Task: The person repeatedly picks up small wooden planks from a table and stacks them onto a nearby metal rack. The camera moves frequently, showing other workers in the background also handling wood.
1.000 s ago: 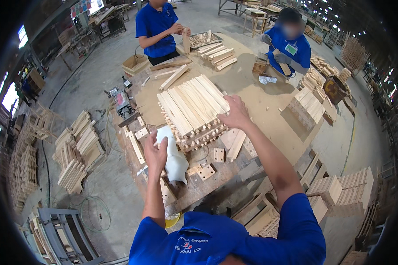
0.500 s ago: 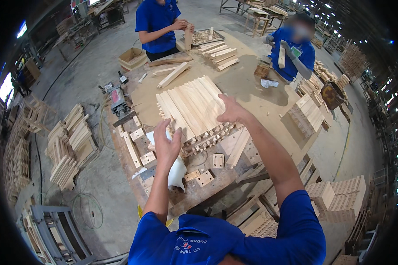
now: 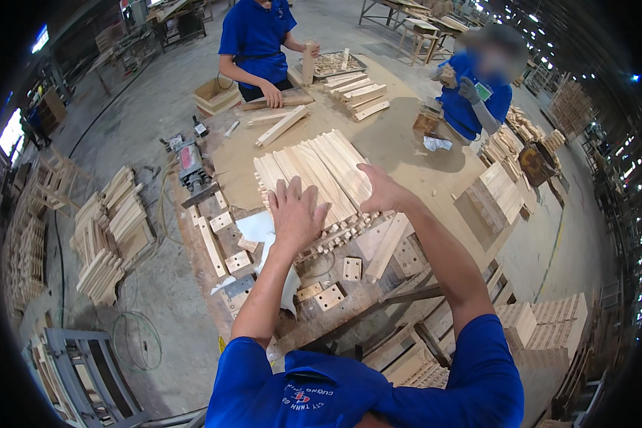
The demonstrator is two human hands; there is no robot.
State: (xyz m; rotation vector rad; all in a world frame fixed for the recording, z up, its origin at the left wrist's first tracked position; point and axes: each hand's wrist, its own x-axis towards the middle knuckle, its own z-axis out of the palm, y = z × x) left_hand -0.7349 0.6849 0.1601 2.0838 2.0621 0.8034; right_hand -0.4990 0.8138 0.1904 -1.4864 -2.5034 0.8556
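Note:
A stack of pale wooden slats [image 3: 314, 167] lies in layers on the workbench, its upper slats side by side with peg-like ends facing me. My left hand [image 3: 297, 215] lies over the near left part of the top layer, fingers spread. At the right side of the stack is my right hand [image 3: 386, 191], thumb and fingers apart against the outermost slat. A narrow dark gap runs between some slats in the top layer. Close to my left wrist, a white cloth [image 3: 258, 227] lies partly hidden by the arm.
Drilled wooden blocks [image 3: 329, 297] and a grey-red metal clamp device [image 3: 190, 162] lie on the workbench [image 3: 314, 324]. More slats [image 3: 357, 93] are stacked beyond. Two co-workers in blue shirts stand across the bench, one [image 3: 255, 43] at left, one [image 3: 471, 93] at right.
My left hand has moved forward and right onto the slats. My right hand has shifted slightly toward me. A gap now shows between top slats. The left co-worker has lowered one hand to the bench.

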